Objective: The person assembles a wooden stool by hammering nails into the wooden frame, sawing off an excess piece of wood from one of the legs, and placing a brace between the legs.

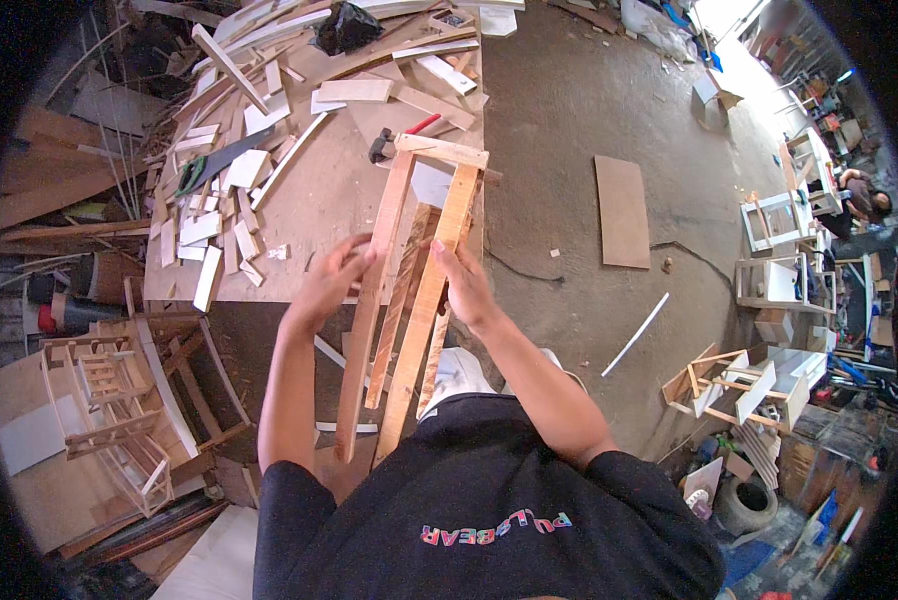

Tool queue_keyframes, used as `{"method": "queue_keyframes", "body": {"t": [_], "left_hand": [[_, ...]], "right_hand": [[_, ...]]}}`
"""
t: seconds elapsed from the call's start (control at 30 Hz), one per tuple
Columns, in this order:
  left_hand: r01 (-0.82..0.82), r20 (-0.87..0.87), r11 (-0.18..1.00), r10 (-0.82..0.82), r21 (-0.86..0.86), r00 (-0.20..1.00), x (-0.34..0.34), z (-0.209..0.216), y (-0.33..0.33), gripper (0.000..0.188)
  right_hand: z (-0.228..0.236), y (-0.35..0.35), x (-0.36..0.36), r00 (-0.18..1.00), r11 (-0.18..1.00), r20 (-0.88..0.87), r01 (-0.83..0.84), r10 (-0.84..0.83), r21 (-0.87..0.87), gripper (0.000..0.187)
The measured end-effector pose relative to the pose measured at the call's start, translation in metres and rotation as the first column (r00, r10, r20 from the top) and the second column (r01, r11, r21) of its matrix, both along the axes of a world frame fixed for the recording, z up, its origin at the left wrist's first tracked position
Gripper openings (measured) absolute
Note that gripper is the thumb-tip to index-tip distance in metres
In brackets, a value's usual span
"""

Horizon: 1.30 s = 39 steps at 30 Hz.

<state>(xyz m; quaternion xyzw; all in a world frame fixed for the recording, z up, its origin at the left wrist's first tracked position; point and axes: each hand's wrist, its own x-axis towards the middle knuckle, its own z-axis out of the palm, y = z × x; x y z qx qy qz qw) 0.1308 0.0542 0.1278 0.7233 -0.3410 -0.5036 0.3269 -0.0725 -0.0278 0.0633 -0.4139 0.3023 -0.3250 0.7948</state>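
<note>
Hands at work on a four-legged wooden frame (426, 310): the left hand (319, 287) has its bent fingers at the left leg, though whether they grip it I cannot tell, while the right hand (467, 290) grasps the right leg, thumb along its upper face. Farthest left, pale furniture frames (169, 390) stand low beside the worktop (309, 215). On that worktop, a heap of white and bare wood offcuts (249, 168) spreads out, with a green-handled saw (234, 153) lying among them and a black plastic bag (349, 28) farther back. Next comes a red-handled hammer (381, 148), just past the crosspiece of the frame, which spans the gap between the hands and reaches over the worktop's right edge, legs pointing toward the black shirt (509, 480). Beyond, a brown board (622, 212) and a thin white strip (635, 335) lie on the floor (559, 130); at far right, white and wooden furniture pieces (757, 390) stand.
</note>
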Motion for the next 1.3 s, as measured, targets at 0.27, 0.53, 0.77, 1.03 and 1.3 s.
{"method": "queue_keyframes", "body": {"t": [0.27,0.53,0.77,1.03,1.3], "left_hand": [[0.106,0.644,0.974,0.049,-0.200,0.763,-0.076,0.017,0.087,0.069],[-0.058,0.666,0.946,0.267,-0.319,0.696,-0.096,0.003,0.105,0.063],[-0.047,0.630,0.931,0.280,-0.361,0.725,-0.090,0.012,0.126,0.061],[-0.099,0.391,0.798,0.394,-0.594,0.832,-0.068,0.005,0.182,0.053],[-0.607,-0.355,0.631,0.492,-0.483,0.795,0.041,-0.043,0.285,0.033]], "right_hand": [[0.009,0.001,0.005,0.994,0.998,0.090,-0.066,0.064,0.010,0.050],[0.017,0.069,-0.035,0.990,0.991,-0.085,-0.119,0.113,-0.063,0.079],[-0.005,0.118,-0.039,0.982,0.987,-0.184,0.023,-0.053,-0.158,0.078],[0.092,0.201,-0.026,0.970,0.661,-0.182,-0.030,-0.162,-0.750,0.041],[0.099,0.265,0.132,0.919,0.836,-0.321,-0.353,0.227,-0.420,0.030]]}}
